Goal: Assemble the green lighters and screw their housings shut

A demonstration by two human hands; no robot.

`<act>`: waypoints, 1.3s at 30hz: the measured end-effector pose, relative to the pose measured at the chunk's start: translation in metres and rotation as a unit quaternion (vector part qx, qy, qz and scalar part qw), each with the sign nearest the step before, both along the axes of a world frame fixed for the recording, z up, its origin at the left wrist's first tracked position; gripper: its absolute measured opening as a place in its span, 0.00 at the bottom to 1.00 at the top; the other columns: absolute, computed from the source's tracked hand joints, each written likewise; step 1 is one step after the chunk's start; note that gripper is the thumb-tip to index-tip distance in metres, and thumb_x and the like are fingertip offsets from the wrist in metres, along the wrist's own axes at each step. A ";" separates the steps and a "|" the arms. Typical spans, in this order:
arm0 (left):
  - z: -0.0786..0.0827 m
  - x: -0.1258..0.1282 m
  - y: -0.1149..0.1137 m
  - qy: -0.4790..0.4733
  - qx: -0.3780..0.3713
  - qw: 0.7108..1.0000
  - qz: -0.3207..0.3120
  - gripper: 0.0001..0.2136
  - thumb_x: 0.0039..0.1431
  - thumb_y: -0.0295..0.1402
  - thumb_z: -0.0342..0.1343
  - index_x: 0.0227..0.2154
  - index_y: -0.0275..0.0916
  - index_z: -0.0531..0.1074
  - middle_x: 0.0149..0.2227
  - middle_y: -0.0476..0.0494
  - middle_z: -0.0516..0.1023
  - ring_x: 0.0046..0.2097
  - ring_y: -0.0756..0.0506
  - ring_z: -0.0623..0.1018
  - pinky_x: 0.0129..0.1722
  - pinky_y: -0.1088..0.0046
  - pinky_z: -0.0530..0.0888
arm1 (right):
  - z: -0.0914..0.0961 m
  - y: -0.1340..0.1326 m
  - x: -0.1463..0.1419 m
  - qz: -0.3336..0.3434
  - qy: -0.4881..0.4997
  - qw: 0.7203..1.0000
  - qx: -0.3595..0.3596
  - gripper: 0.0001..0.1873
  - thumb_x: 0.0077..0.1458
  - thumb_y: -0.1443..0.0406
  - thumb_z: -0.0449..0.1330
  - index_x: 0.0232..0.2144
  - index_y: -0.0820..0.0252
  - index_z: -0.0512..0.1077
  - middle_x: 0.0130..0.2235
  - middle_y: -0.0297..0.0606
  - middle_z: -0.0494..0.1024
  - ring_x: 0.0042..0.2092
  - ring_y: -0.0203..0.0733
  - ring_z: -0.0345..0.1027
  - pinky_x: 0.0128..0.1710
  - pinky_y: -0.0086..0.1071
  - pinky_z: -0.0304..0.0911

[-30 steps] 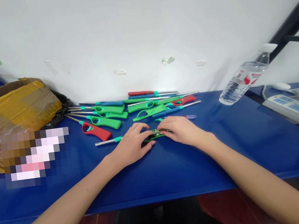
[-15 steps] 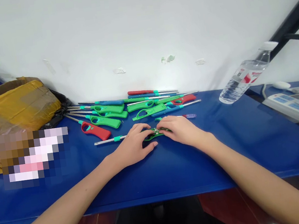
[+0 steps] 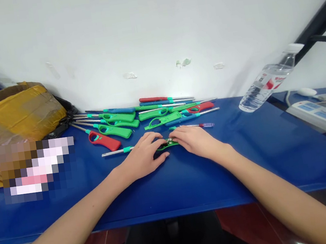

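Observation:
An opened green gas lighter (image 3: 162, 147) lies on the blue table, its inner parts bared and its metal tube pointing left. My left hand (image 3: 143, 156) is curled over its middle, fingers on the far side and thumb on the near side. Bunched fingertips of my right hand (image 3: 197, 140) press on the inner parts at the handle; the exact part is hidden under them. Just beyond the right hand lies a screwdriver (image 3: 207, 125) with a purple see-through handle. A loose green casing half (image 3: 167, 119) rests farther back.
Several red, green and blue lighters (image 3: 116, 133) lie along the wall. At the left stands a taped cardboard box (image 3: 20, 112). A water bottle (image 3: 266, 82) stands at the back right, near a white power strip (image 3: 324, 112). The table's front edge (image 3: 175, 215) runs close to me.
My right fingertips have shifted slightly on the lighter's inner parts, and more of the green handle shows beneath them. The left hand stays around the lighter, which has hardly moved.

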State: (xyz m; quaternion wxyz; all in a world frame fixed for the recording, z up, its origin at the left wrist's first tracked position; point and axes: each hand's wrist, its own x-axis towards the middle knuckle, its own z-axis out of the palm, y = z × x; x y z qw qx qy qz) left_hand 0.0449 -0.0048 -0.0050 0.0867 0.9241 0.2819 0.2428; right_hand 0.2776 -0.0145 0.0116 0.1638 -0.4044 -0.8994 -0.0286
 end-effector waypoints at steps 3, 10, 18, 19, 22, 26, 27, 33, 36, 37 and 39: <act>0.000 -0.001 0.000 0.001 0.017 1.000 -0.001 0.14 0.66 0.37 0.53 0.51 0.39 0.73 0.52 0.36 0.71 0.56 0.39 0.69 0.57 0.56 0.71 | -0.001 0.000 0.000 0.000 -0.002 1.000 0.007 0.14 0.67 0.67 0.49 0.46 0.63 0.74 0.43 0.47 0.80 0.43 0.48 0.74 0.44 0.40 0.68; 0.005 -0.004 0.003 0.021 0.047 0.999 -0.009 0.14 0.67 0.36 0.52 0.52 0.42 0.76 0.52 0.36 0.73 0.56 0.38 0.70 0.57 0.53 0.71 | -0.002 0.000 0.000 -0.004 0.010 1.000 0.005 0.13 0.67 0.66 0.51 0.45 0.61 0.75 0.42 0.47 0.80 0.42 0.48 0.74 0.43 0.40 0.68; 0.002 -0.001 0.008 0.007 0.038 0.999 0.004 0.16 0.69 0.36 0.49 0.53 0.39 0.74 0.50 0.37 0.76 0.53 0.39 0.73 0.54 0.57 0.72 | 0.002 -0.001 -0.001 0.005 -0.002 1.000 -0.009 0.12 0.66 0.67 0.52 0.44 0.62 0.75 0.42 0.45 0.80 0.43 0.47 0.74 0.44 0.39 0.68; 0.001 -0.001 0.012 -0.015 0.022 1.000 0.012 0.15 0.68 0.35 0.49 0.53 0.38 0.74 0.48 0.37 0.77 0.50 0.41 0.74 0.52 0.59 0.73 | 0.002 -0.001 -0.001 0.006 -0.002 1.000 -0.008 0.13 0.66 0.67 0.51 0.44 0.62 0.75 0.42 0.45 0.80 0.42 0.47 0.74 0.44 0.39 0.68; 0.001 0.002 0.025 -0.037 -0.038 0.999 0.001 0.11 0.65 0.33 0.53 0.46 0.40 0.78 0.42 0.41 0.79 0.44 0.44 0.78 0.47 0.66 0.75 | 0.001 0.000 -0.001 0.004 -0.006 1.000 -0.005 0.14 0.67 0.66 0.50 0.45 0.62 0.75 0.41 0.45 0.80 0.42 0.47 0.74 0.43 0.39 0.68; 0.007 0.006 0.040 -0.032 -0.083 0.996 -0.029 0.08 0.63 0.34 0.57 0.41 0.41 0.80 0.38 0.45 0.82 0.39 0.46 0.79 0.42 0.70 0.74 | 0.000 0.000 -0.001 0.005 -0.012 1.000 -0.004 0.14 0.67 0.67 0.50 0.45 0.63 0.75 0.41 0.47 0.80 0.42 0.48 0.74 0.44 0.40 0.68; 0.009 0.008 0.043 -0.026 -0.090 0.995 -0.039 0.08 0.62 0.34 0.58 0.40 0.41 0.80 0.36 0.46 0.82 0.38 0.46 0.79 0.41 0.71 0.73 | 0.000 0.000 -0.001 0.006 -0.011 1.000 -0.004 0.14 0.67 0.67 0.50 0.45 0.64 0.75 0.41 0.47 0.80 0.42 0.48 0.74 0.44 0.40 0.68; 0.015 0.016 0.050 -0.007 -0.110 0.993 -0.050 0.05 0.58 0.30 0.61 0.36 0.39 0.81 0.33 0.47 0.82 0.35 0.48 0.79 0.36 0.75 0.71 | 0.000 -0.001 -0.002 0.010 0.001 1.000 -0.001 0.12 0.66 0.68 0.52 0.44 0.63 0.75 0.41 0.46 0.80 0.41 0.47 0.74 0.43 0.39 0.68; 0.017 0.014 0.051 0.000 -0.122 0.991 -0.051 0.07 0.58 0.30 0.61 0.38 0.38 0.81 0.34 0.46 0.82 0.36 0.48 0.79 0.37 0.76 0.71 | 0.000 -0.001 -0.002 0.009 -0.003 1.000 0.003 0.12 0.65 0.69 0.53 0.44 0.64 0.75 0.41 0.46 0.80 0.42 0.47 0.74 0.43 0.39 0.68; 0.018 0.013 0.051 0.002 -0.127 0.990 -0.054 0.07 0.58 0.30 0.61 0.39 0.38 0.81 0.35 0.46 0.82 0.36 0.48 0.79 0.38 0.76 0.71 | 0.000 -0.001 -0.002 0.008 -0.003 1.000 0.004 0.11 0.65 0.69 0.53 0.44 0.64 0.75 0.41 0.46 0.80 0.42 0.47 0.74 0.43 0.39 0.68; 0.020 0.011 0.052 0.007 -0.138 0.988 -0.063 0.08 0.58 0.30 0.61 0.40 0.38 0.80 0.36 0.45 0.82 0.37 0.48 0.79 0.38 0.76 0.71 | 0.001 -0.001 -0.003 0.008 -0.004 1.000 0.007 0.12 0.64 0.70 0.53 0.45 0.64 0.75 0.41 0.46 0.80 0.41 0.47 0.74 0.43 0.39 0.68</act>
